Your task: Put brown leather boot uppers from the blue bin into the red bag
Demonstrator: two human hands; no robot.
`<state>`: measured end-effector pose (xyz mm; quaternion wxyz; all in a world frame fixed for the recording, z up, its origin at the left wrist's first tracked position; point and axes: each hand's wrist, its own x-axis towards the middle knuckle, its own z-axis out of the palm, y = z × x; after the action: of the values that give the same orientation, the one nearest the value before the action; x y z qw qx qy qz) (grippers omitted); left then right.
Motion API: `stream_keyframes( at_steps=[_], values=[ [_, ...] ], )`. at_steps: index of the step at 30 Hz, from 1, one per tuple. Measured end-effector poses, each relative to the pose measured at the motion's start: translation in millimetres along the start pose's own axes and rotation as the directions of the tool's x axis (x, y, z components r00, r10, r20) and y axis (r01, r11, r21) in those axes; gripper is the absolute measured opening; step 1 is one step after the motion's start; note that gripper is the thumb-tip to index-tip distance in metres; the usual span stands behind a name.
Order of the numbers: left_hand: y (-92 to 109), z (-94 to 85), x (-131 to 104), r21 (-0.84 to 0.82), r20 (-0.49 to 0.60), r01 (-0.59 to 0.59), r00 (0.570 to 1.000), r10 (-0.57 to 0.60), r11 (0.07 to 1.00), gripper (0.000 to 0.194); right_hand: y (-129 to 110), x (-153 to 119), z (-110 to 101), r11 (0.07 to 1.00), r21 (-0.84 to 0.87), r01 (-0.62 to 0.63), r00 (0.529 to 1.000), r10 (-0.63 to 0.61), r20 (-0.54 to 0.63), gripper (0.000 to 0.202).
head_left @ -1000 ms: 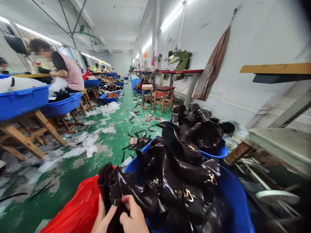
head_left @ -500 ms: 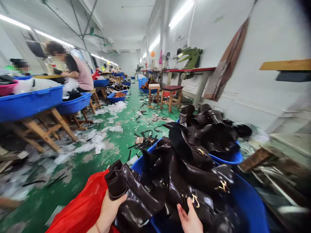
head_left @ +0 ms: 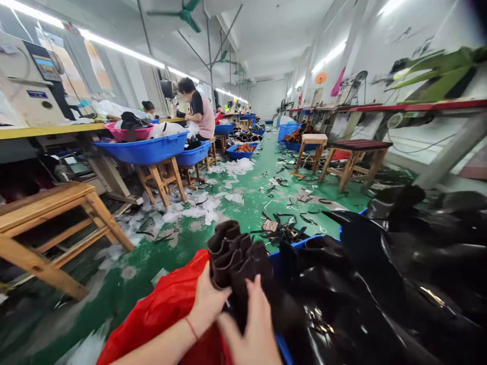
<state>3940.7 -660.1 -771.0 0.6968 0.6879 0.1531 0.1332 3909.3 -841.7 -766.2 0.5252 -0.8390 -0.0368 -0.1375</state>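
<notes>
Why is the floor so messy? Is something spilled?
Yes. White scraps and dark strap offcuts lie scattered across the green floor, around the stools and tubs, instead of in the tubs.

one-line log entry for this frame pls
left hand: grips dark brown boot piece | right hand: on same piece | under: red bag | right: blue tub of boots

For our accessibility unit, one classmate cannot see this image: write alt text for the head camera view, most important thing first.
Two bare hands, left hand and right hand, grip a bundle of dark brown leather boot uppers above a red bag, beside a blue tub heaped with more glossy dark leather. Beyond lies a green workshop floor littered with scraps, with wooden stools and a seated person at a bench.
</notes>
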Motion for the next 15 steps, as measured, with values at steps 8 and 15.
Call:
stream_keyframes(
  at_steps=[8, 15],
  values=[
    [-5.8, -15.0, -7.1, -0.145, 0.400, 0.230, 0.903, -0.155, 0.962, 0.054, 7.1, 83.0, -42.4, 0.987, -0.104, -0.125, 0.934, 0.152, 0.324, 0.104],
    [-13.5, -14.6, -31.4, -0.170, 0.513, 0.248, 0.848, -0.129, 0.954, 0.050, -4.8, 44.7, -18.7, 0.788, 0.146, -0.599, 0.517, 0.240, 0.822, 0.050]
  ],
)
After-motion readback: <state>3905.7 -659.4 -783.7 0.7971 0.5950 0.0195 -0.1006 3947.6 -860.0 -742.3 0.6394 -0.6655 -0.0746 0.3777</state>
